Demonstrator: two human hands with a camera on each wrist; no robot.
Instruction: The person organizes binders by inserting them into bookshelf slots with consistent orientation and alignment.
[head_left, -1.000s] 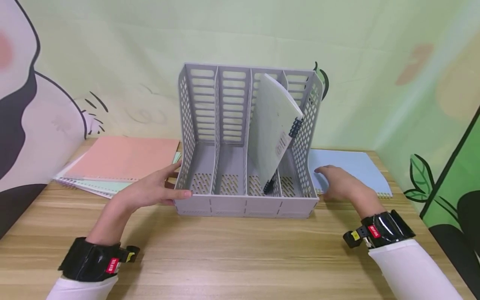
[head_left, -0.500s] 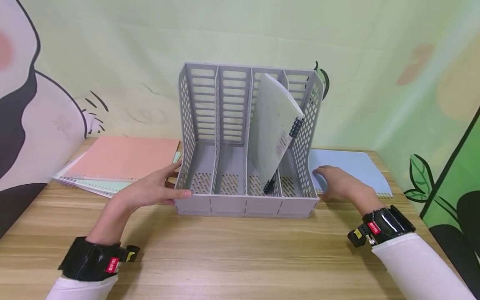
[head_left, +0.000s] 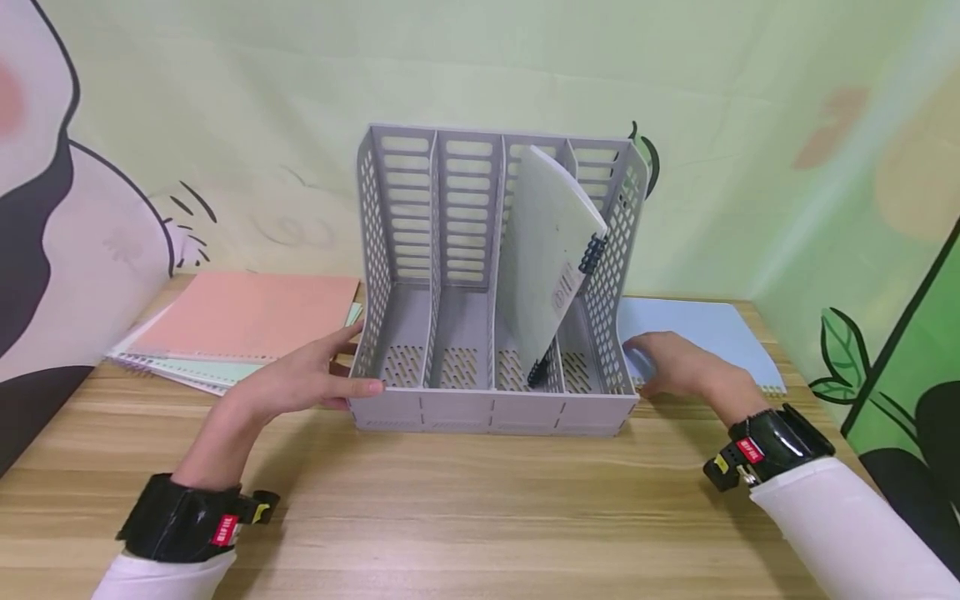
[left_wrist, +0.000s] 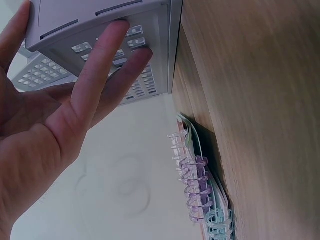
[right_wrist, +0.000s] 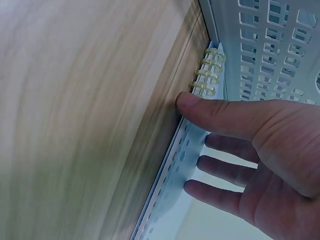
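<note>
A lilac-grey file rack [head_left: 491, 412] stands mid-table, one pale spiral notebook [head_left: 551, 250] with a dark coil leaning in it. My left hand [head_left: 300, 383] is at its left front corner. The thumb lies over the front edge, and in the left wrist view straight fingers [left_wrist: 95, 75] reach along the rack's perforated side. My right hand [head_left: 678, 367] is beside the rack's right end, over the blue spiral notebook [head_left: 720, 337]. In the right wrist view, the thumb is at the notebook's coil edge [right_wrist: 207, 75], with several fingers spread over its cover, apart from the thumb.
Several notebooks lie stacked at the left, a salmon-coloured one [head_left: 255, 312] on top. Behind the rack hangs a printed green backdrop [head_left: 480, 67]. The wooden table [head_left: 450, 508] extends in front of the rack.
The right wrist has shifted slightly rightward, its fingers staying at the blue notebook. My left hand, the rack and the notebook in it stay as they were.
</note>
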